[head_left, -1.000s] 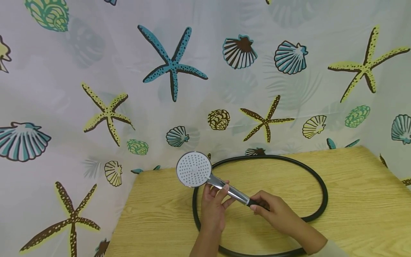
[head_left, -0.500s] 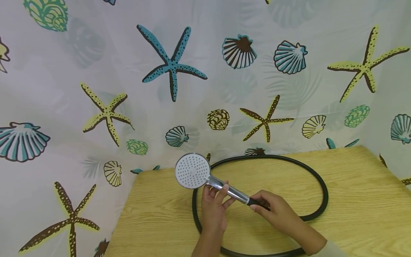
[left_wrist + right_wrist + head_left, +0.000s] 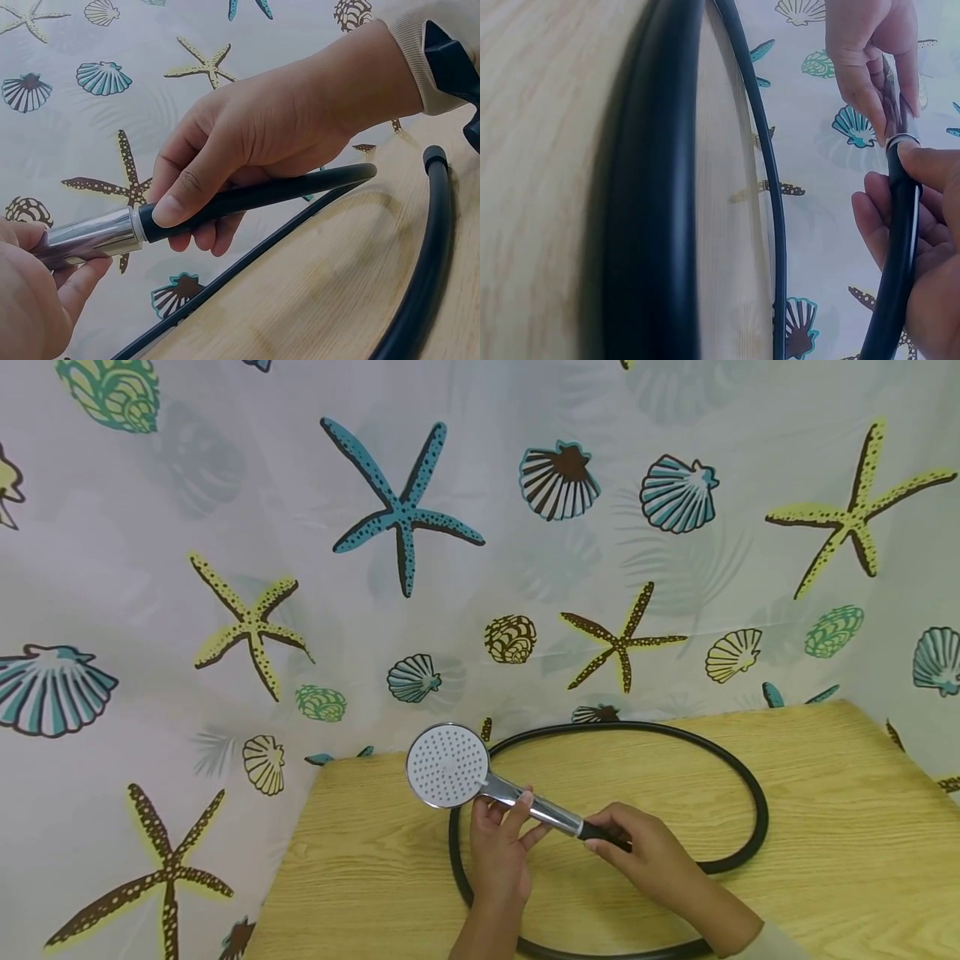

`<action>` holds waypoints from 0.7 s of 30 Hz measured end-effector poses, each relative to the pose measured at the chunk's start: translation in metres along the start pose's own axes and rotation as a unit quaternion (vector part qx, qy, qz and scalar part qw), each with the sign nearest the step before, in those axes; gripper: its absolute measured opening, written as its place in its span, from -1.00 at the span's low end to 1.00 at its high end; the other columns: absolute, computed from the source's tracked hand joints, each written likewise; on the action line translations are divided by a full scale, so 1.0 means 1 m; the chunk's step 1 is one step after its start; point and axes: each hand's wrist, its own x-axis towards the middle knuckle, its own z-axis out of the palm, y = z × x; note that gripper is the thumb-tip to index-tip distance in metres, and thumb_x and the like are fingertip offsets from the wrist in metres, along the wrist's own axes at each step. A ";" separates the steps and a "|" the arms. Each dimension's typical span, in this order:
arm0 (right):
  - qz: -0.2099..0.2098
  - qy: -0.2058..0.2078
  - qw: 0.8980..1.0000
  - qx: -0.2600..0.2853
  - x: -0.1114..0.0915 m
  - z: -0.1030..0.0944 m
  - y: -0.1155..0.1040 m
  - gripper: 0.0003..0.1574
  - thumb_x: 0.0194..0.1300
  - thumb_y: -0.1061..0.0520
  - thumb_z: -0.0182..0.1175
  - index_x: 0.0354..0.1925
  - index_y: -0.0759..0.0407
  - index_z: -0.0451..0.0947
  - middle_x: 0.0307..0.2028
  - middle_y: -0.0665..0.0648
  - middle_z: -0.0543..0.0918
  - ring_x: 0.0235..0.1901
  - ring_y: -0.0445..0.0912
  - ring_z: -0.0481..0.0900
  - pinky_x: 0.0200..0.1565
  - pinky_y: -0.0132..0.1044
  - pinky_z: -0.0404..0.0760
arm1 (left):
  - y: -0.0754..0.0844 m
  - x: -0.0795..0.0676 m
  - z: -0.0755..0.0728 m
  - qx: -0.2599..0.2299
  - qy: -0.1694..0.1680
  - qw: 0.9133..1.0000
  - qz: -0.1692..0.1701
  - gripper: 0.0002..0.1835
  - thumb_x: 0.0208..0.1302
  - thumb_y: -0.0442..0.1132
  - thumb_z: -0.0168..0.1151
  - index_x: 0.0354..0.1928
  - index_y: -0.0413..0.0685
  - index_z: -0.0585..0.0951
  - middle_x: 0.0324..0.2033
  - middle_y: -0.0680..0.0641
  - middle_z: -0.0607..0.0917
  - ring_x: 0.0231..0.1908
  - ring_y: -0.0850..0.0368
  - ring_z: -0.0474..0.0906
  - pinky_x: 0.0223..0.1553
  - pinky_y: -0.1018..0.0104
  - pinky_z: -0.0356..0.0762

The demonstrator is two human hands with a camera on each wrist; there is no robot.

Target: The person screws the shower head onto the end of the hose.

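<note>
A chrome hand shower (image 3: 447, 766) with a round white nozzle face tilts up to the left above the table in the head view. My left hand (image 3: 501, 860) grips its chrome handle (image 3: 97, 236) between thumb and fingers. At the handle's lower end, my right hand (image 3: 651, 853) pinches the end of a black hose (image 3: 759, 806), thumb on top and fingers beneath. Hose and handle meet in line, with a thin pale ring (image 3: 139, 223) at the joint. In the right wrist view the hose runs back past my right palm.
The hose lies in a wide loop on the wood-grain table (image 3: 360, 860). Its other end, with a dark cap-like fitting (image 3: 435, 155), shows in the left wrist view. A curtain (image 3: 480, 552) printed with shells and starfish hangs behind and at both sides.
The nozzle face has dropped slightly and shifted a little left, so the handle lies flatter. Both hands keep their hold in nearly the same place.
</note>
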 end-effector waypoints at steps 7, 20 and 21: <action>-0.007 0.028 0.999 -0.028 0.001 0.002 -0.001 -0.75 0.25 0.02 0.30 -0.10 -0.09 0.53 -0.22 -0.17 0.64 -0.26 -0.35 0.60 -0.18 -0.44 0.69 | -0.001 -0.001 0.000 0.001 0.006 1.000 0.006 -0.55 0.17 -0.32 0.36 0.07 -0.08 0.42 -0.22 -0.04 0.57 -0.11 0.03 0.65 -0.18 -0.05 0.73; -0.035 0.048 0.997 -0.052 0.002 0.004 0.001 -0.68 0.17 0.10 0.37 -0.13 -0.11 0.51 -0.22 -0.22 0.59 -0.24 -0.36 0.62 -0.11 -0.41 0.71 | 0.000 0.000 -0.001 -0.011 -0.002 1.000 0.000 -0.54 0.16 -0.35 0.37 0.09 -0.06 0.44 -0.22 -0.03 0.57 -0.05 0.03 0.63 -0.16 -0.06 0.73; -0.035 0.047 0.997 -0.049 0.002 0.004 0.001 -0.69 0.17 0.09 0.37 -0.12 -0.11 0.51 -0.22 -0.22 0.60 -0.24 -0.36 0.62 -0.12 -0.41 0.71 | 0.000 0.000 -0.001 -0.012 -0.004 1.000 0.001 -0.55 0.15 -0.35 0.37 0.07 -0.06 0.44 -0.22 -0.03 0.57 -0.05 0.02 0.63 -0.16 -0.07 0.72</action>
